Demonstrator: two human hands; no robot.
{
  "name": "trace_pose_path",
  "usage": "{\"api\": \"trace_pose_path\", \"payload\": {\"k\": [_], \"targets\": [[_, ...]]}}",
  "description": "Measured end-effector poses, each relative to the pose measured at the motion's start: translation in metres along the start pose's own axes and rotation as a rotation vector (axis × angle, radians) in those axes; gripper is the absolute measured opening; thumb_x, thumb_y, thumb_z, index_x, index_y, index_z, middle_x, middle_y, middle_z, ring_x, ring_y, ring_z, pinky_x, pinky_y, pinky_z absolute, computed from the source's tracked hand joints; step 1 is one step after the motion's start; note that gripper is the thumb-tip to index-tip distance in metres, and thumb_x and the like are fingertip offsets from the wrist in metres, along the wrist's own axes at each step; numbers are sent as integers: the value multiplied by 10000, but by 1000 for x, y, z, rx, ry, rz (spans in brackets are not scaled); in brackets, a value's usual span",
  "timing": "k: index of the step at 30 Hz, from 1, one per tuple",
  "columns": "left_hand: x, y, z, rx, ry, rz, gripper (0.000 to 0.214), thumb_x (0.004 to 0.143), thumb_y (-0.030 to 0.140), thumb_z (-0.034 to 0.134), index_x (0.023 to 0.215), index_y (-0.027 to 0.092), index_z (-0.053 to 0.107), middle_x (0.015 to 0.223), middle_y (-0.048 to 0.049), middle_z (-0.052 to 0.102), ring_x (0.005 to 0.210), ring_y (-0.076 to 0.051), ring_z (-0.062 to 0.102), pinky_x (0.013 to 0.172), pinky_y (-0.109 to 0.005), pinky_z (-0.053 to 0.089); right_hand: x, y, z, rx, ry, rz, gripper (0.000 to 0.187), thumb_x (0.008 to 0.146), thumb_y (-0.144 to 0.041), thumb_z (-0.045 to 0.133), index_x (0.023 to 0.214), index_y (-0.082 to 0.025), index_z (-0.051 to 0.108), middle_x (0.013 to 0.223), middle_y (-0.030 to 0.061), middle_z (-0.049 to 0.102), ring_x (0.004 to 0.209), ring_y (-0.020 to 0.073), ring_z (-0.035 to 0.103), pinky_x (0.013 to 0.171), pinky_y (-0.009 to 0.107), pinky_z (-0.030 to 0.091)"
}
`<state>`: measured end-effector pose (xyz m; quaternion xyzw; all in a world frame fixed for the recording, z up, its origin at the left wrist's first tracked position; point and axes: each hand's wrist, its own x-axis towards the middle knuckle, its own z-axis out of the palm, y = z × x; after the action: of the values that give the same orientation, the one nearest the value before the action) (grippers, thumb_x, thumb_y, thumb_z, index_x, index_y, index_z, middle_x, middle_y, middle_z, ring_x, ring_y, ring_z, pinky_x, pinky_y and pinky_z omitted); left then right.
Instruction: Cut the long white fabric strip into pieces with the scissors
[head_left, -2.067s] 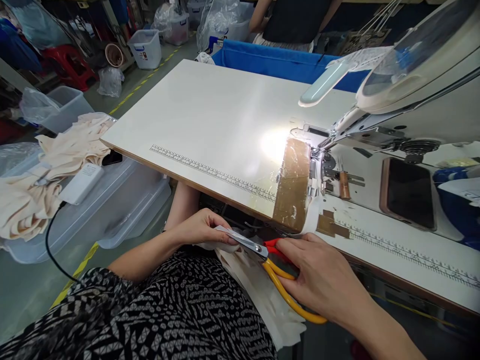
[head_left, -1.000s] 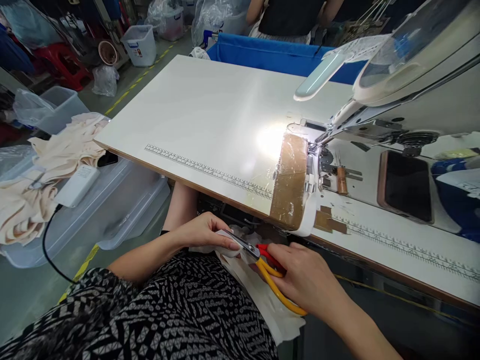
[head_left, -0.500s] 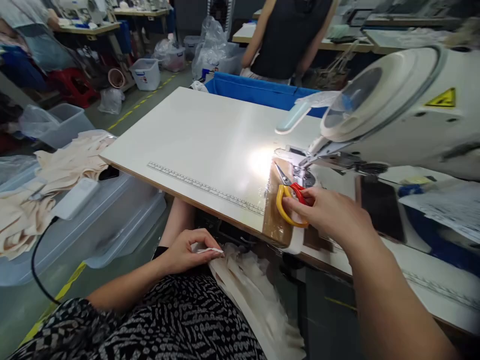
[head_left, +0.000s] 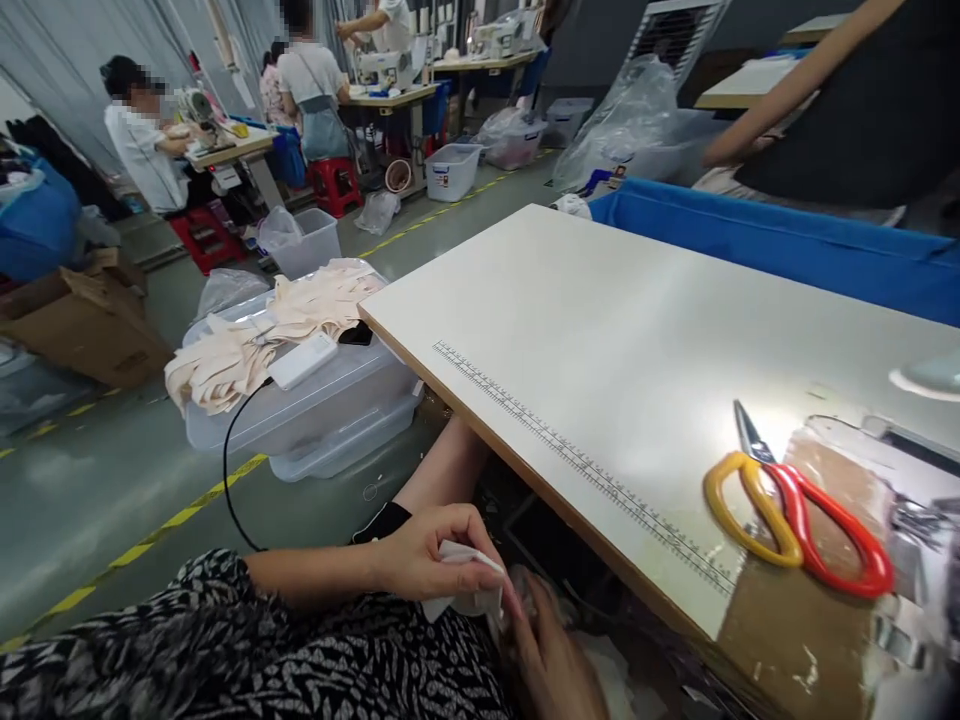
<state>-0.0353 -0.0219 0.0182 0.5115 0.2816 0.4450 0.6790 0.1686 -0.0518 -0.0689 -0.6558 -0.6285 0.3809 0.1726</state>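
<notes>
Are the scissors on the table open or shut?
Shut: the blades of the scissors lie together, forming one narrow point.

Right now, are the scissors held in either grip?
No, the scissors lie on the table, apart from both the left grip and the right grip.

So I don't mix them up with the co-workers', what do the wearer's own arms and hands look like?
The left hand and right hand are both ungloved. The left forearm is bare up to a black sleeve with a whitish geometric pattern. No right sleeve shows in the picture.
</notes>
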Motion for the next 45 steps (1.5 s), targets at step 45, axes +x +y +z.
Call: {"api": "trace_pose_path", "payload": {"k": [45], "targets": [[-3, -45, -68, 1200, 36, 6, 352, 879, 252, 449, 1203, 148, 538, 1145, -135, 620, 1077, -232, 555, 952, -409, 437, -78, 25, -63, -223, 173, -40, 330, 914, -502, 420, 943, -224, 597, 853, 41, 661, 648, 181, 612, 543, 281, 449]]}}
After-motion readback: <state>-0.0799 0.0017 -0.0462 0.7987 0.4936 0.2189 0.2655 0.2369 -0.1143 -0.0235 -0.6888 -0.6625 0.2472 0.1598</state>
